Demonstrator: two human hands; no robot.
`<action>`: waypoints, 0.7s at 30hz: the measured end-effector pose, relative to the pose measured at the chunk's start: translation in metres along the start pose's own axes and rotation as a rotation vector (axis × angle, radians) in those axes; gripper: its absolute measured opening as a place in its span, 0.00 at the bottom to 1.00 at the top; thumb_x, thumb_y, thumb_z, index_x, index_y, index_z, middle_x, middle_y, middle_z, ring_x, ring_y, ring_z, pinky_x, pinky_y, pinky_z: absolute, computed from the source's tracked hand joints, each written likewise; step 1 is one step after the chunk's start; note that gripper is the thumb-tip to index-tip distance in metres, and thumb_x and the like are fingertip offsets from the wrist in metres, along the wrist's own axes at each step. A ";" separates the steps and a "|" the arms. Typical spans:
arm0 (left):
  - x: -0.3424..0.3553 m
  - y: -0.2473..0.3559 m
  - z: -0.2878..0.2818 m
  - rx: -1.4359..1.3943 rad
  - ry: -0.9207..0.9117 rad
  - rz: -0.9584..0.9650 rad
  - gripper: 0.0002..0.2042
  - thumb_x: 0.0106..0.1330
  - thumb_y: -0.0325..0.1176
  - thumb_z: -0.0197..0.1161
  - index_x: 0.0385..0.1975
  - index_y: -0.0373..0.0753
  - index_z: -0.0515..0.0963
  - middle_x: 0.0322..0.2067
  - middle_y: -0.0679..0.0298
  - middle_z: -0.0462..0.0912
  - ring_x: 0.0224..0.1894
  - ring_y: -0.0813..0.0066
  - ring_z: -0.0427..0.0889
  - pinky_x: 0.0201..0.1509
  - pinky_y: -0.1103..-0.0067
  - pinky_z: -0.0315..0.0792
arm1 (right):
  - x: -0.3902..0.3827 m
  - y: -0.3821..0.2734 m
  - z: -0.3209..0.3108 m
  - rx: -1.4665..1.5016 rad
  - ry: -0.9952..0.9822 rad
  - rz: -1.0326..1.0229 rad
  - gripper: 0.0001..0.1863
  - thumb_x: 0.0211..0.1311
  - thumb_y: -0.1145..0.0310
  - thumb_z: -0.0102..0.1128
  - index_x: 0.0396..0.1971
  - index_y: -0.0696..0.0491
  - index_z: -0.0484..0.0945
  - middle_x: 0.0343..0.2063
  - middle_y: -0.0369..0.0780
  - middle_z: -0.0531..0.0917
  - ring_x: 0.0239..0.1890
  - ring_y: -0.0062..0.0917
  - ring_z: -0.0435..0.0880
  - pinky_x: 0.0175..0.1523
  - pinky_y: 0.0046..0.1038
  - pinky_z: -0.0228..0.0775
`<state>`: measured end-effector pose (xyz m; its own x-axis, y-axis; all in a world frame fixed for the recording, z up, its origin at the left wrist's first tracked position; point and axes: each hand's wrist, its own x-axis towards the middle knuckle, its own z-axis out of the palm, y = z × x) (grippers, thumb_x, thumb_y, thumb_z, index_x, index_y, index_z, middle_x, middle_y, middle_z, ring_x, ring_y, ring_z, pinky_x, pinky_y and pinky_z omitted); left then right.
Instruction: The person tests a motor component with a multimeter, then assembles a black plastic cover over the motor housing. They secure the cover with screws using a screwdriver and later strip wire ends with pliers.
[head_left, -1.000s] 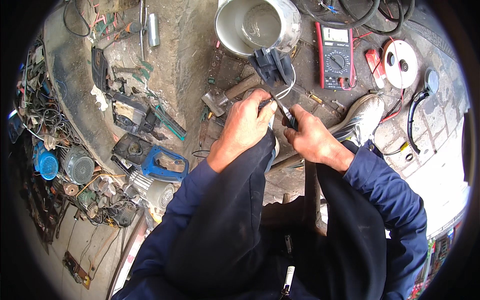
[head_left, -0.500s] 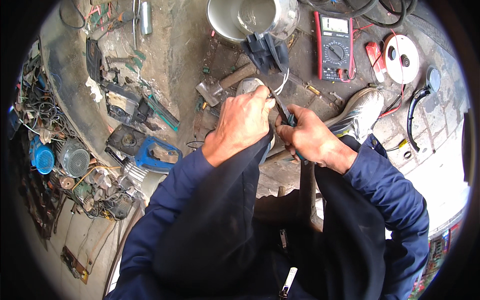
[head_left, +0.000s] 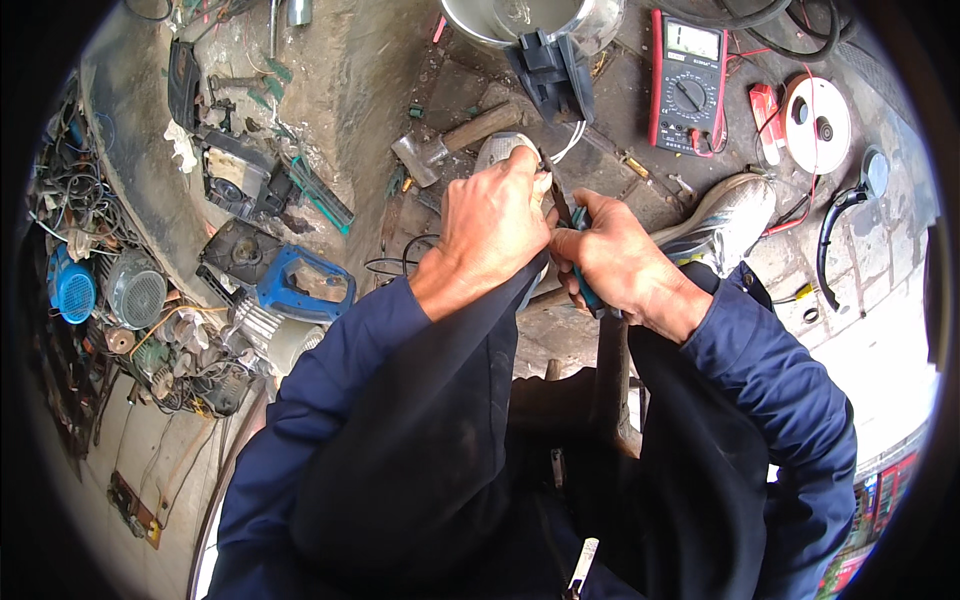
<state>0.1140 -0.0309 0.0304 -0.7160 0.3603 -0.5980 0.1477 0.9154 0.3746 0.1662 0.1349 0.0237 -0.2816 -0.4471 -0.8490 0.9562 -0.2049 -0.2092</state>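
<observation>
My right hand is closed round pliers with teal handles, whose dark jaws point up toward the left fingertips. My left hand is closed in a pinch at a pair of thin white wires; the wire ends are hidden by the fingers and jaws. These wires lead up to a black plastic part in front of a metal pot. Both hands are close together between my knees, above the left shoe.
A hammer lies beyond my left hand. Right of it are a red-edged multimeter, a white spool and a black curved handle. A blue-handled power tool and piled motors are at left.
The view has shifted, so the pot and black part appear higher and farther right. Both hands keep their grips, and more of the teal handles shows.
</observation>
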 end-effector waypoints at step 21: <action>0.009 -0.030 0.008 -0.167 -0.050 0.302 0.08 0.74 0.29 0.66 0.41 0.35 0.73 0.33 0.44 0.85 0.39 0.36 0.86 0.39 0.51 0.78 | -0.006 -0.001 -0.028 -0.120 -0.101 0.049 0.10 0.73 0.73 0.64 0.49 0.55 0.76 0.26 0.35 0.78 0.22 0.20 0.79 0.26 0.27 0.74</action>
<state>0.1083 -0.0534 0.0082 -0.6221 0.6225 -0.4749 0.2312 0.7255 0.6482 0.1696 0.1624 0.0156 -0.2350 -0.5401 -0.8081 0.9700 -0.0775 -0.2303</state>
